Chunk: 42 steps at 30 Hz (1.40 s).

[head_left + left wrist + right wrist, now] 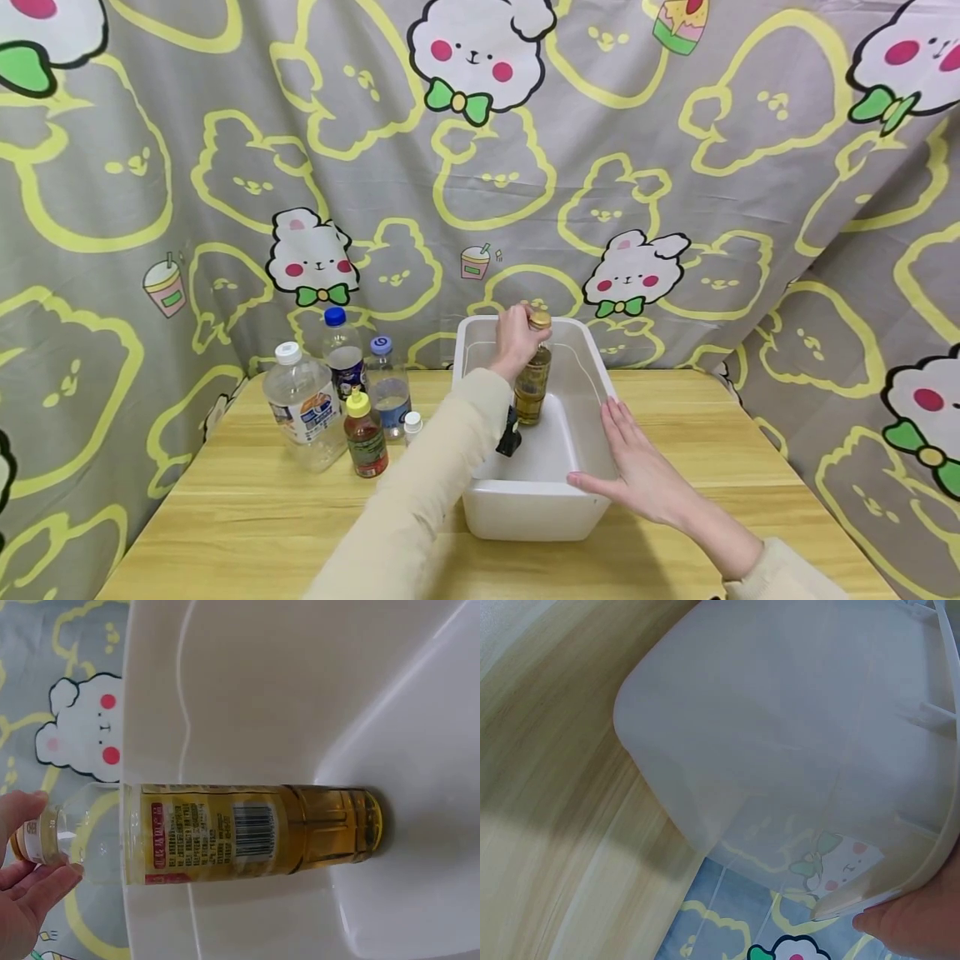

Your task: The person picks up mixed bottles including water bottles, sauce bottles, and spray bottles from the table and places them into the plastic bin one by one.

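My left hand [517, 343] pinches the gold cap of a clear bottle [532, 385] that is partly filled with amber liquid. In the left wrist view, thumb and fingertips grip the cap and neck, and the bottle's label [210, 832] has red text and a barcode. The bottle is upright inside a white plastic tub [536, 508], towards its far end; whether its base bears on the floor is unclear. My right hand [648, 479] rests on the tub's near right corner, fingers straight along the rim and thumb on the front edge.
Left of the tub stand a large clear bottle [307, 417], a blue-capped bottle [345, 358], a bottle with a pale-blue cap [390, 400], a yellow-capped sauce bottle [366, 442] and a white-capped bottle [412, 423], partly behind my sleeve. A patterned curtain [495, 200] hangs behind the wooden table [247, 533].
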Tool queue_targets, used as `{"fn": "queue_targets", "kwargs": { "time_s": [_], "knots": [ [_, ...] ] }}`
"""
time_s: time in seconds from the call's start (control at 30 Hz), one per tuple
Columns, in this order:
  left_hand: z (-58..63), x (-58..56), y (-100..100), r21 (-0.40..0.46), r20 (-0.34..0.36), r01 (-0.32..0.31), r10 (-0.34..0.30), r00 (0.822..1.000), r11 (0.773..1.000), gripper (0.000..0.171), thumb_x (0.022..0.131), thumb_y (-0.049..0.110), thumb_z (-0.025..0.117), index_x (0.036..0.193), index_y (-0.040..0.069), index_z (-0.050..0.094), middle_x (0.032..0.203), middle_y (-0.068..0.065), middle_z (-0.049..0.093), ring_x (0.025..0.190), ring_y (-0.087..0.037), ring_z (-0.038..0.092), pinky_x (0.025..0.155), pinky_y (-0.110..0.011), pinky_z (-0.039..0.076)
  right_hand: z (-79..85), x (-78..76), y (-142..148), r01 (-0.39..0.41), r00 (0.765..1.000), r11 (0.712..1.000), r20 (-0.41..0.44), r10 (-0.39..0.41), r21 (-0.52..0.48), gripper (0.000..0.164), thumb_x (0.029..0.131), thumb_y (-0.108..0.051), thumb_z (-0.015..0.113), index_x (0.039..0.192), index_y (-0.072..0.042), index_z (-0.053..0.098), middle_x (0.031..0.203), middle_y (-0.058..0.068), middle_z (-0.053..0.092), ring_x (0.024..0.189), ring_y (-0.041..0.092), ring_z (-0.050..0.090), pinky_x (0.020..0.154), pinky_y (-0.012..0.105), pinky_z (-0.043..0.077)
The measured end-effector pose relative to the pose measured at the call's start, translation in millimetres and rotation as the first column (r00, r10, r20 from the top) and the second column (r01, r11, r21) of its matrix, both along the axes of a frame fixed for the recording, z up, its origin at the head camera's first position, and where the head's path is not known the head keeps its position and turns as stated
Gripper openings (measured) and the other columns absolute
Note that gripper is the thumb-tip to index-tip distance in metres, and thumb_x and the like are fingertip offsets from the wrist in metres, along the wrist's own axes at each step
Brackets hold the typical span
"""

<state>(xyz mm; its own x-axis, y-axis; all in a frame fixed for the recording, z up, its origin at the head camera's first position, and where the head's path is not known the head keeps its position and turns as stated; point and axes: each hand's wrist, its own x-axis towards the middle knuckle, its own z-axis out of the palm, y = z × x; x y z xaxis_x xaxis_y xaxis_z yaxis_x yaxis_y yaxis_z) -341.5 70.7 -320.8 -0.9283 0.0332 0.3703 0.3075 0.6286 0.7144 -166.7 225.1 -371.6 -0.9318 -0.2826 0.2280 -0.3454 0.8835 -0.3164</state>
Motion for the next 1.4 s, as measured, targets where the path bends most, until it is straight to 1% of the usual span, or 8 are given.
{"fn": "queue_targets", "kwargs": {
  "time_s": [0.27, 0.53, 0.73, 0.9, 0.97, 1.13, 1.17, 1.4],
  "knots": [
    [-5.2, -2.4, 9, 0.008, -0.011, 0.026, -0.026, 1.0, 1.0, 0.025, 0.07, 0.017, 0.075, 0.087, 0.002, 0.064, 0.082, -0.007, 0.065, 0.075, -0.017, 0.06, 0.066, -0.022, 0.048, 1.2, 0.7, -1, 0.001, 1.0, 1.0, 0.002, -0.001, -0.004, 0.1, 0.075, -0.06, 0.056, 0.134, 0.012, 0.021, 0.142, 0.026, 0.012, 0.131, 0.036, 0.007, 0.102, 0.05, 0.018],
    [-11.5, -2.8, 18, 0.062, 0.007, 0.028, -0.029, 1.0, 0.998, 0.032, 0.071, 0.016, 0.075, 0.095, 0.0, 0.062, 0.09, -0.01, 0.064, 0.08, -0.019, 0.061, 0.07, -0.023, 0.049, 1.4, 1.4, -2, 0.005, 1.0, 1.0, 0.007, -0.005, -0.005, 0.1, 0.075, -0.06, 0.056, 0.134, 0.012, 0.02, 0.142, 0.026, 0.011, 0.131, 0.035, 0.006, 0.103, 0.05, 0.017],
    [-15.6, -3.3, 21, 0.096, 0.001, 0.009, -0.009, 1.0, 0.995, 0.031, 0.07, 0.014, 0.076, 0.094, 0.0, 0.063, 0.089, -0.01, 0.065, 0.081, -0.019, 0.061, 0.072, -0.024, 0.049, 1.5, 1.6, -2, 0.004, 1.0, 1.0, -0.004, -0.004, 0.011, 0.101, 0.075, -0.06, 0.055, 0.134, 0.012, 0.019, 0.142, 0.027, 0.012, 0.131, 0.036, 0.007, 0.103, 0.049, 0.017],
    [-19.2, -9.0, 22, 0.125, 0.005, 0.013, -0.014, 1.0, 0.992, 0.028, 0.069, 0.012, 0.076, 0.091, -0.001, 0.063, 0.087, -0.01, 0.065, 0.08, -0.02, 0.061, 0.073, -0.025, 0.049, 0.7, 2.0, -3, 0.005, 1.0, 1.0, -0.01, -0.005, 0.008, 0.101, 0.074, -0.061, 0.055, 0.134, 0.012, 0.02, 0.142, 0.026, 0.013, 0.131, 0.036, 0.008, 0.102, 0.049, 0.018],
    [-26.4, -17.0, 23, 0.118, -0.037, 0.016, -0.012, 0.999, 0.993, 0.028, 0.068, 0.015, 0.077, 0.088, 0.0, 0.064, 0.083, -0.008, 0.065, 0.076, -0.018, 0.061, 0.069, -0.023, 0.049, 0.1, 2.0, -2, 0.005, 1.0, 1.0, -0.012, -0.005, 0.009, 0.101, 0.074, -0.061, 0.055, 0.134, 0.012, 0.02, 0.142, 0.026, 0.013, 0.131, 0.036, 0.008, 0.102, 0.049, 0.018],
    [-25.6, -16.9, 24, 0.117, -0.052, 0.018, -0.012, 0.999, 0.993, 0.028, 0.069, 0.015, 0.076, 0.089, 0.0, 0.065, 0.084, -0.008, 0.066, 0.077, -0.018, 0.061, 0.069, -0.024, 0.049, -1.0, 1.5, -2, 0.005, 1.0, 1.0, -0.018, -0.005, 0.013, 0.1, 0.075, -0.061, 0.055, 0.134, 0.012, 0.021, 0.142, 0.026, 0.013, 0.13, 0.037, 0.009, 0.102, 0.049, 0.019],
    [-19.5, -10.7, 24, 0.116, -0.021, 0.011, -0.009, 1.0, 0.993, 0.027, 0.07, 0.012, 0.075, 0.091, -0.001, 0.065, 0.086, -0.01, 0.066, 0.079, -0.019, 0.061, 0.071, -0.025, 0.049, -1.2, 1.4, -2, 0.005, 1.0, 1.0, -0.018, -0.005, 0.011, 0.1, 0.075, -0.061, 0.055, 0.134, 0.012, 0.021, 0.142, 0.026, 0.013, 0.13, 0.037, 0.009, 0.102, 0.049, 0.019],
    [-15.1, -8.8, 27, 0.085, 0.002, -0.022, 0.022, 1.0, 0.996, 0.031, 0.069, 0.014, 0.076, 0.093, -0.001, 0.064, 0.089, -0.01, 0.065, 0.08, -0.02, 0.061, 0.07, -0.026, 0.049, -0.9, 1.2, -2, 0.008, 1.0, 1.0, -0.01, -0.008, 0.01, 0.1, 0.075, -0.061, 0.055, 0.134, 0.012, 0.02, 0.142, 0.025, 0.012, 0.131, 0.036, 0.008, 0.102, 0.049, 0.019]
  ]
}}
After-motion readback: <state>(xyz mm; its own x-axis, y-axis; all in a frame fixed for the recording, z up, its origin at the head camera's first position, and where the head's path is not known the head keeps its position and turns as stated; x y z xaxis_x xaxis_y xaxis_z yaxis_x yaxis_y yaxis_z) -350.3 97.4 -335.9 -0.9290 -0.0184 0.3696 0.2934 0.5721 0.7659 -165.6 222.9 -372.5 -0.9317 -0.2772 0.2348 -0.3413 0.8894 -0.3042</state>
